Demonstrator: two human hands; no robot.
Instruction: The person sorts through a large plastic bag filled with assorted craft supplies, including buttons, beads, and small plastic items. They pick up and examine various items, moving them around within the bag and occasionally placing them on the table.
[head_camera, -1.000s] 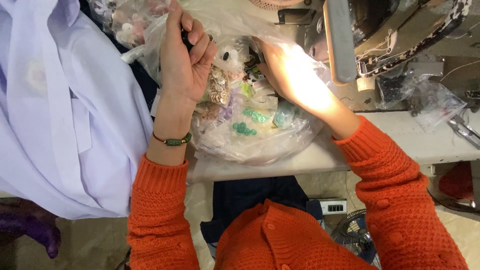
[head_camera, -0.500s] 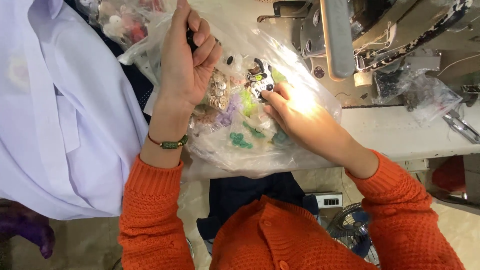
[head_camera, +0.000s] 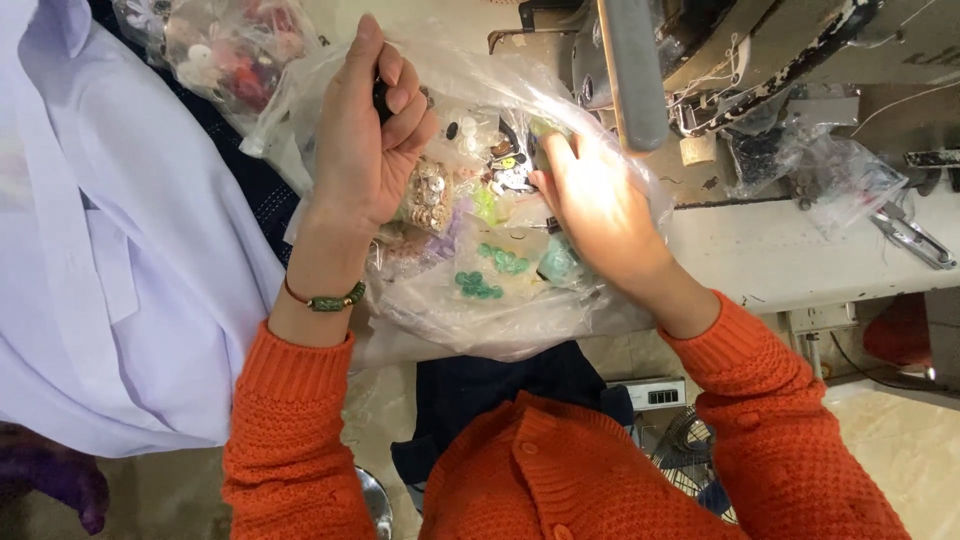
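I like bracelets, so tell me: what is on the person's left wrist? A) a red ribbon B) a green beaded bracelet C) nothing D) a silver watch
B: a green beaded bracelet circles the wrist just below the left hand, above the orange sleeve.

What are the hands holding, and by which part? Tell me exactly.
The left hand pinches the upper edge of the clear plastic bag of buttons, plus a small dark item that cannot be identified. The right hand reaches into the bag; its grip cannot be told.
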